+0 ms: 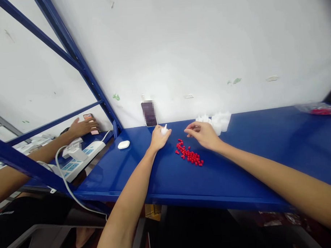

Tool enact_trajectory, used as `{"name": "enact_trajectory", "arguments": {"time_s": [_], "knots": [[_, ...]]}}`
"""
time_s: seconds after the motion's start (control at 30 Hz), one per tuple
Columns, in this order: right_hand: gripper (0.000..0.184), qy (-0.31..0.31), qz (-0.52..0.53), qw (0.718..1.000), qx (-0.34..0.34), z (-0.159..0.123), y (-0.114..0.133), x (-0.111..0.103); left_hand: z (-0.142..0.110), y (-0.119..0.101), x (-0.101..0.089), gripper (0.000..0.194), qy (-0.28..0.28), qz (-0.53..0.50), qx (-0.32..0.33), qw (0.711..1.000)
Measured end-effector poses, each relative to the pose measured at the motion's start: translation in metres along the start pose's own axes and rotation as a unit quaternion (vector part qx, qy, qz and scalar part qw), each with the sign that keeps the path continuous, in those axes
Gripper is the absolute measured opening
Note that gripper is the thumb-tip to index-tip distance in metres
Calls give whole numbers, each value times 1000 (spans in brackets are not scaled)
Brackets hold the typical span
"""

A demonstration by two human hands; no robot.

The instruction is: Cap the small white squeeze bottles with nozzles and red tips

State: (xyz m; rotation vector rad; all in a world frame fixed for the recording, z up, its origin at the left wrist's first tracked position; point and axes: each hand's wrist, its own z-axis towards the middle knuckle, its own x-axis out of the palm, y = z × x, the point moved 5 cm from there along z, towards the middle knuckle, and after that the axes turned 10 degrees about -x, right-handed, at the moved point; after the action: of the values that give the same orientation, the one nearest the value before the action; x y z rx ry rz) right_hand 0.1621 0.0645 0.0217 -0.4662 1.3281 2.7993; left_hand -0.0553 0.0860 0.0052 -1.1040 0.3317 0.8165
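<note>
My left hand [157,139] is wrapped round a small white dropper bottle [164,130], whose pointed nozzle sticks up between thumb and fingers. To the right, my right hand [205,134] hovers over the blue table with thumb and fingertips pinched together. What they hold, if anything, is too small to make out. Between and just below both hands lies a loose scatter of small red caps [192,156]. Behind my right hand stands a cluster of several white bottles [222,121], partly hidden by it.
A phone [149,113] leans on the wall. A white earbud case [124,144] lies on the blue table [251,171] at left. Beyond the blue post [79,62] are a power strip [81,163] and another person's hand [82,127] at a phone. A plastic bag [318,109] lies far right.
</note>
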Motion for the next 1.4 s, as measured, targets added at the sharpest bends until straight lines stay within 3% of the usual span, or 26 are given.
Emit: {"name": "enact_trajectory", "arguments": {"time_s": [0.1, 0.27, 0.37, 0.5, 0.6, 0.67, 0.83, 1.0, 1.07, 1.23, 1.4], "knots": [[17, 3, -15, 1000, -3, -1, 1, -1, 0, -1, 4, 33, 24, 42, -16, 999], [7, 6, -12, 999, -29, -2, 1, -2, -4, -5, 6, 43, 64, 54, -2, 996], [5, 24, -6, 999, -30, -3, 3, 2, -11, -9, -1, 39, 49, 97, 50, 993], [24, 43, 11, 999, -16, -6, 9, 8, -20, -19, -12, 32, 21, 146, 120, 982], [16, 49, 23, 998, -15, -9, 15, 12, -27, -30, -16, 28, 29, 168, 151, 974], [9, 54, 19, 998, -33, -11, 20, 14, -32, -38, -15, 23, 49, 174, 168, 969], [11, 75, -31, 992, -100, -17, 31, 20, -45, -56, -12, 11, 76, 168, 205, 961], [12, 49, -108, 980, -160, -16, 35, 15, -45, -57, -9, 8, 91, 169, 195, 962], [11, 38, -118, 980, -155, -15, 34, 12, -44, -54, -10, 8, 90, 175, 187, 962], [11, 105, -98, 982, -123, -15, 30, 17, -47, -58, -8, 16, 100, 185, 193, 958], [16, 112, -56, 989, -80, -18, 26, 19, -48, -62, -9, 15, 95, 220, 185, 953]]}}
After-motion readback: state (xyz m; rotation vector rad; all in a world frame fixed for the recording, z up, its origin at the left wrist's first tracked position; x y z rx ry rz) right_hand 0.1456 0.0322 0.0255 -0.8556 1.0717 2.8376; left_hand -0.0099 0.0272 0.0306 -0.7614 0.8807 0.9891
